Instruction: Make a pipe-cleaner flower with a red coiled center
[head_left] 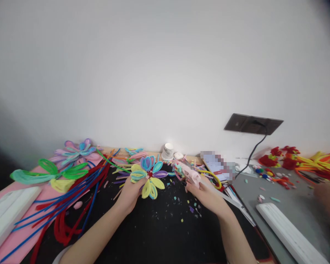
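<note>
A pipe-cleaner flower (150,175) with yellow, blue and purple looped petals and a red centre is held up in front of me. My left hand (132,190) is closed around it from below and behind, so the stem is hidden. Just to the right, my right hand (202,189) grips a pale pink glue gun (191,174), its front end pointing left toward the flower. A translucent glue stick (222,196) runs out of its rear, past my wrist. The gun's nozzle is hard to make out against the clutter behind it.
Blue pipe cleaners (63,203) and red ones lie on the left, beside a green pipe-cleaner flower (55,174). A paper cup (168,151) and a phone (216,165) stand near the wall. Scraps litter the black mat (159,234). Another person's hand (328,198) is at far right.
</note>
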Demonstrator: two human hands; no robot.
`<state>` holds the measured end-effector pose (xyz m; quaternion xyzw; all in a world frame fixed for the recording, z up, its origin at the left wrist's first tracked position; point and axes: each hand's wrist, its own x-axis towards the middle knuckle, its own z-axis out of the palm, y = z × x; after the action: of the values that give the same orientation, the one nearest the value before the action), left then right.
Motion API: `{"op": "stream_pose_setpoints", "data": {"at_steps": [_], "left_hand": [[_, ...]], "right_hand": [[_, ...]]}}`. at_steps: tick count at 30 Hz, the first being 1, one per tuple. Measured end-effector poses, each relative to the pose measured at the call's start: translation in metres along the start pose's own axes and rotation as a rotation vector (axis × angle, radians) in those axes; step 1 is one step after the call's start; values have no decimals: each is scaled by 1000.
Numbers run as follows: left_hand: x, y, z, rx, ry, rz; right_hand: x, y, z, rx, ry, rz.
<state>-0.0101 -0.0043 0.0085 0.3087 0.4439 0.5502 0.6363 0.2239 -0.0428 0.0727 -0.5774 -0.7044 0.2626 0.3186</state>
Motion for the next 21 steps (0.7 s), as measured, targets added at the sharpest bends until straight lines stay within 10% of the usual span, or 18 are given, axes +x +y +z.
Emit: {"op": "stream_pose_setpoints", "data": {"at_steps": [21], "left_hand": [[-5,-11,0,241,-124,118]], "right_hand": [[7,0,42,380,-227,223]]}}
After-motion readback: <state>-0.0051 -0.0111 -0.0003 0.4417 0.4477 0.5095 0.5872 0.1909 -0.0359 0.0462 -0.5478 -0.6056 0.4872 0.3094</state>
